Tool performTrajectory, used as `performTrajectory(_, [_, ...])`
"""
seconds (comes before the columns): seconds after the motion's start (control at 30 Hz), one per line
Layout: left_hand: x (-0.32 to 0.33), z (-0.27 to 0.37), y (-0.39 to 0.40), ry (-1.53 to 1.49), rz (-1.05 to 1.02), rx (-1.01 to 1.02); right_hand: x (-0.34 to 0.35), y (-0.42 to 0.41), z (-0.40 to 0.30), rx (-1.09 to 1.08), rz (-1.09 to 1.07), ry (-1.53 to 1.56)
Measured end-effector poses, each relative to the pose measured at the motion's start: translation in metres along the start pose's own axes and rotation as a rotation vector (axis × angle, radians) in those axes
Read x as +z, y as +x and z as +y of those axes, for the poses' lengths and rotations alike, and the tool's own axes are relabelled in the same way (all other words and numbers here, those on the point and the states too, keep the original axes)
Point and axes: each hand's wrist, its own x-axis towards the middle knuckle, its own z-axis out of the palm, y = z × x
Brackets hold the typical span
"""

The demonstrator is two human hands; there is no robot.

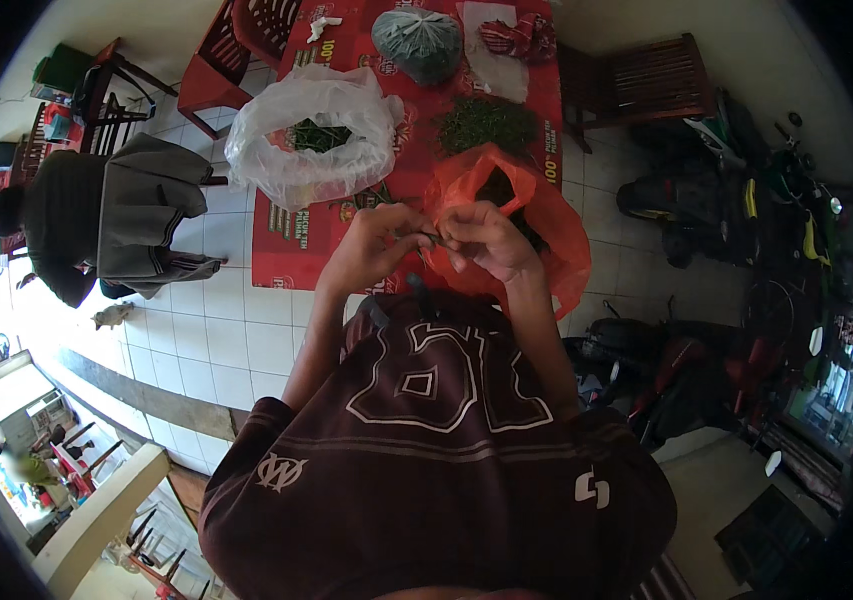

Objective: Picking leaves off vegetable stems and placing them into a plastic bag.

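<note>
Close together above the near edge of the table, my left hand [381,244] and my right hand [492,238] pinch a small thin green stem [434,238] between their fingertips. Directly beneath and beside my right hand lies an open orange plastic bag [561,232] with dark green leafy matter inside. A few loose green pieces [370,199] rest on the table beyond my left hand. Farther off, a clear plastic bag [246,154] with a rolled-open mouth holds green stalks [321,136]. Behind the orange bag spreads a heap of thin green pieces [486,124].
A tied plastic bag of dark green contents [417,49] and a red checked cloth [520,36] sit toward the table's far end [351,45]. Wooden chairs [651,79] flank it. A person [62,217] is at left, near a cat [112,316]. Motorbikes [685,375] stand at right.
</note>
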Motion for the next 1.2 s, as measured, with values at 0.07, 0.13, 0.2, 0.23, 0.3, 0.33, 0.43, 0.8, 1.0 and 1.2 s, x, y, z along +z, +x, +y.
performTrajectory(0.07, [-0.003,-0.004,-0.005,-0.04,0.002,-0.043,0.004,0.001,-0.002,-0.008,0.092,-0.046])
performTrajectory(0.13, [-0.006,-0.009,-0.009,-0.079,0.006,-0.082,0.008,0.006,-0.009,-0.081,0.211,-0.275])
performTrajectory(0.2, [-0.009,-0.015,-0.015,-0.083,0.065,-0.139,0.009,0.014,-0.019,-0.156,0.327,-0.508])
performTrajectory(0.23, [-0.011,-0.015,-0.017,-0.086,0.064,-0.136,0.005,0.019,-0.028,-0.228,0.448,-0.795])
performTrajectory(0.3, [-0.014,-0.016,-0.019,-0.02,0.072,-0.175,-0.007,0.033,-0.046,-0.301,0.573,-1.088])
performTrajectory(0.33, [-0.014,-0.017,-0.019,-0.023,0.071,-0.17,-0.014,0.042,-0.055,-0.394,0.681,-1.285])
performTrajectory(0.43, [-0.014,-0.023,-0.02,-0.089,0.095,-0.164,-0.031,0.051,-0.069,-0.391,0.874,-1.721])
performTrajectory(0.8, [0.008,-0.051,-0.009,-0.13,0.231,-0.005,0.025,0.029,0.006,-0.166,0.196,-1.315])
performTrajectory(1.0, [0.035,-0.071,-0.01,-0.495,0.204,-0.097,-0.005,0.021,0.034,-0.212,0.313,-1.33])
performTrajectory(1.2, [0.046,-0.218,-0.037,0.096,0.187,-0.446,-0.017,-0.018,-0.004,0.318,0.287,-1.306])
